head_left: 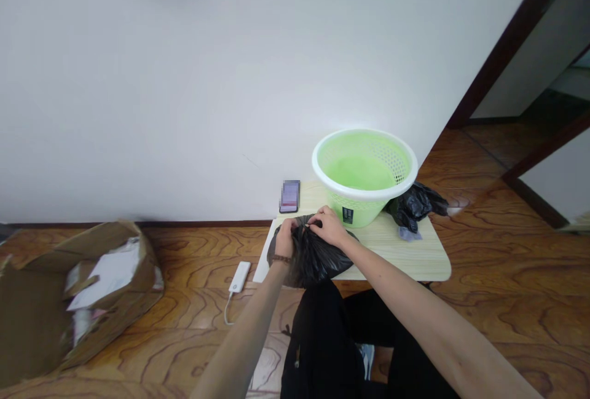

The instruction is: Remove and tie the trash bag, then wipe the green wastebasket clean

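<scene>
A black plastic bag point(316, 259) lies bunched at the front left of a small light wood table point(415, 260). My left hand point(285, 239), with a beaded bracelet at the wrist, is closed on the bag's gathered top from the left. From the right, my right hand point(328, 225) pinches the same gathered plastic, its fingertips close to those of my left hand. Behind my right hand stands a light green basket point(362, 171) with a white rim and holes in its side; no items show inside it.
A phone point(290, 196) lies at the table's back left. More black plastic point(415, 205) sits right of the basket. A white power bank point(239, 276) with a cable is beside the table, left. An open cardboard box point(133, 297) holding papers stands on the floor at far left.
</scene>
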`<state>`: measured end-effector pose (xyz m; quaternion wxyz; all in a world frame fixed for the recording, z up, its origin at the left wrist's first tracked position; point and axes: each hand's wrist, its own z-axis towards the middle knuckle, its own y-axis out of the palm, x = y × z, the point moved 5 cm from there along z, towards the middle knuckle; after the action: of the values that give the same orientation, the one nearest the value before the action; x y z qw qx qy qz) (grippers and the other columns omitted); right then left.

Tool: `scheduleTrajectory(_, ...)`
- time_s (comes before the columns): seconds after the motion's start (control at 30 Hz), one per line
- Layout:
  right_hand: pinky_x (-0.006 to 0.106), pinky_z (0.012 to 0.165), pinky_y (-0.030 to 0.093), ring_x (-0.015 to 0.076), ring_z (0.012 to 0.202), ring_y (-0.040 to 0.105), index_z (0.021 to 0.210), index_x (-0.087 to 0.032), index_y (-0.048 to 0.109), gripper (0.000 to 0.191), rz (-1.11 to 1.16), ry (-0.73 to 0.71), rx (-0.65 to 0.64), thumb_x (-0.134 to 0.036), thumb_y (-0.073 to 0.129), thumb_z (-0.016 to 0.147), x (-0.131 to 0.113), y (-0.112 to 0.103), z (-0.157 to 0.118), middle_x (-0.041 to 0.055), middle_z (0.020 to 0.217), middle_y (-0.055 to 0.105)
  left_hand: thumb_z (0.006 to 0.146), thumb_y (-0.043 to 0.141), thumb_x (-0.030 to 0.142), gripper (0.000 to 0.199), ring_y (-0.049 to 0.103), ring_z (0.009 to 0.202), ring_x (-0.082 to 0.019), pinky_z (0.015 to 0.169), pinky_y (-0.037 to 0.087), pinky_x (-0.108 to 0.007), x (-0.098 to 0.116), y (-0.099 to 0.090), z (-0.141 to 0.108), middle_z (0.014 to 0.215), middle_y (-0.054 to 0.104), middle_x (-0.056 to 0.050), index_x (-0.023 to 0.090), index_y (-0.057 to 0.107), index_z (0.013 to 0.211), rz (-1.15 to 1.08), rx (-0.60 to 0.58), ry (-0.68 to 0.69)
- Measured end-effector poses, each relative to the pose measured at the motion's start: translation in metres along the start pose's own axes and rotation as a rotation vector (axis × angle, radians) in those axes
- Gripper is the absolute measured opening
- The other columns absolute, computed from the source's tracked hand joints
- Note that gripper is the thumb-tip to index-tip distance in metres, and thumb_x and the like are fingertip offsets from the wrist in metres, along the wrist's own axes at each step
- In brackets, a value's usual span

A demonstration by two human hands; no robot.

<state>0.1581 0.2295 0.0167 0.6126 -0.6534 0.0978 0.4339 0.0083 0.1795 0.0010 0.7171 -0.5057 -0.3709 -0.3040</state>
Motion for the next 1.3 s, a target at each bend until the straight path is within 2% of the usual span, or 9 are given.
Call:
scheduleTrajectory(0.17,0.027,0.085,0.042,0.015,0.09,0.058,0.104,-0.019,0.066,0.029,0.279,-0.059,-0.25,-0.014,0.052,0.078,-0.003,0.01,0.001,0.0039,0.102,0.065,0.072,0.054,0.031,0.012,0.047,0.069,-0.015,0.066,0.036,-0.024,0.009,-0.004,-0.008,0.07,0.051,0.002,0.02,0.05,0.074,0.021,-0.017,0.047)
scheduleTrajectory(0.43,0.03,0.086,0.042,0.0186,0.095,0.059,0.103,-0.016,0.066,0.03,0.369,-0.009,-0.436,-0.034,0.052,0.083,0.005,0.01,-0.003,0.0057,0.105,0.066,0.078,0.053,0.035,0.015,0.051,0.073,-0.015,0.069,0.038,-0.025,0.014,-0.004,-0.012,0.077,0.056,0.0,0.02,0.053,0.082,0.053,-0.071,0.057)
scheduleTrajectory(0.6,0.028,0.077,0.043,0.0176,0.085,0.06,0.095,-0.014,0.066,0.03,0.413,0.003,-0.391,-0.038,0.06,0.077,0.016,0.013,-0.002,0.0052,0.093,0.068,0.075,0.059,0.036,0.018,0.055,0.08,-0.017,0.075,0.041,-0.027,0.005,-0.002,-0.007,0.082,0.06,-0.002,0.019,0.058,0.082,-0.108,-0.106,0.021)
scheduleTrajectory(0.73,0.025,0.072,0.041,0.0146,0.077,0.057,0.09,-0.015,0.063,0.022,0.38,-0.024,-0.338,-0.032,0.057,0.078,0.016,0.01,-0.001,0.0027,0.085,0.066,0.068,0.066,0.035,0.022,0.059,0.077,-0.018,0.077,0.045,-0.032,-0.002,-0.002,-0.004,0.081,0.064,-0.004,0.018,0.062,0.081,-0.352,-0.155,-0.171)
scheduleTrajectory(0.83,0.024,0.067,0.039,0.0131,0.071,0.054,0.086,-0.016,0.061,0.015,0.239,-0.033,-0.297,-0.025,0.052,0.079,0.01,0.002,-0.002,0.0018,0.08,0.064,0.064,0.07,0.033,0.023,0.06,0.075,-0.02,0.078,0.046,-0.034,-0.004,-0.007,-0.001,0.079,0.066,-0.005,0.018,0.065,0.08,-0.373,-0.162,-0.271)
scheduleTrajectory(0.97,0.023,0.064,0.036,0.0138,0.069,0.052,0.08,-0.016,0.059,0.01,-0.024,-0.134,-0.295,-0.02,0.05,0.076,-0.001,-0.011,-0.003,0.0038,0.078,0.062,0.065,0.07,0.036,0.021,0.061,0.082,-0.021,0.084,0.043,-0.035,-0.003,-0.016,0.0,0.084,0.067,-0.005,0.02,0.067,0.077,-0.268,-0.235,-0.223)
scheduleTrajectory(1.1,0.024,0.066,0.035,0.0152,0.074,0.051,0.08,-0.015,0.057,0.01,-0.148,-0.197,-0.251,-0.018,0.05,0.074,-0.007,-0.02,-0.005,0.0069,0.083,0.061,0.063,0.072,0.034,0.021,0.061,0.082,-0.021,0.082,0.046,-0.034,-0.009,-0.019,-0.005,0.085,0.068,-0.005,0.02,0.068,0.079,-0.385,-0.226,-0.298)
scheduleTrajectory(1.2,0.023,0.064,0.035,0.0138,0.07,0.051,0.078,-0.016,0.056,0.007,-0.044,-0.126,-0.214,-0.018,0.051,0.074,-0.005,-0.018,-0.007,0.0046,0.079,0.061,0.06,0.076,0.028,0.025,0.062,0.076,-0.019,0.075,0.049,-0.033,-0.018,-0.015,-0.009,0.082,0.067,-0.006,0.017,0.066,0.08,-0.599,-0.176,-0.419)
scheduleTrajectory(1.3,0.022,0.058,0.037,0.0106,0.059,0.051,0.082,-0.016,0.056,0.009,0.232,0.053,-0.18,-0.02,0.05,0.077,0.003,-0.007,-0.01,0.0007,0.07,0.06,0.056,0.079,0.023,0.025,0.061,0.064,-0.014,0.071,0.05,-0.03,-0.026,-0.01,-0.01,0.066,0.063,-0.003,0.014,0.059,0.067,-0.827,-0.028,-0.517)
